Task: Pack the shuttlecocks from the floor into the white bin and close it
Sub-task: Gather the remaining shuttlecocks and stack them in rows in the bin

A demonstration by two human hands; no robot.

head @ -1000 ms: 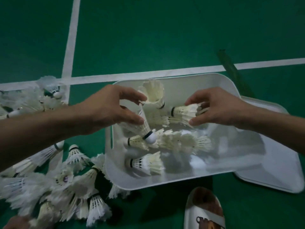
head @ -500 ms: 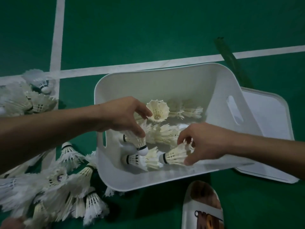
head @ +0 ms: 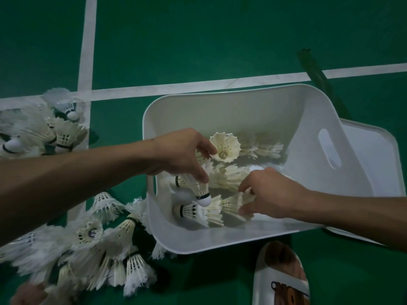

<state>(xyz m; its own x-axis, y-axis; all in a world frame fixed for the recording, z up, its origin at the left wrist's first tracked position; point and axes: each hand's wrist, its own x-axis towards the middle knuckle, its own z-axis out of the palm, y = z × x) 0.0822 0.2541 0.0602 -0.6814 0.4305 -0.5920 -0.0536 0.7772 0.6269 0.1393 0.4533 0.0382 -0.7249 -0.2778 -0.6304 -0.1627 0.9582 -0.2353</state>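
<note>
1. Shuttlecocks [head: 229,179]: a small batch lies loose on the bottom of the white bin [head: 220,243]. One stands skirt-up [head: 224,147] toward the back. The bin sits open on the green floor [head: 220,40].
2. Change: 1 s ago both hands held their shuttlecocks up near rim height. Now both are down inside the bin, the right one lowest, by the near wall. Judgement: 2 more are nearly packed and letting go is prob next.
3. Left hand [head: 180,155]: thumb + fingers pinch the feather skirt of the cork-down shuttlecock [head: 198,188]. Its cork hangs just above one lying flat. Not released.
4. Right hand [head: 268,192]: fingers curl round the low shuttlecock [head: 233,204], just beside its neighbours. Can't tell if it rests on the bottom, or which way its cork points.
5. Hands are apart, each clamped on its own shuttlecock.
6. Floor pile [head: 99,245]: big, left of the bin and up against its wall. A 2nd pile [head: 44,133] lies further back by the court line. Lots left to pack.
7. Lid [head: 374,155]: flat on the floor at the bin's right side, so closing is not yet done.
8. Slipper [head: 279,276]: near the bottom edge, in front of the bin.
</note>
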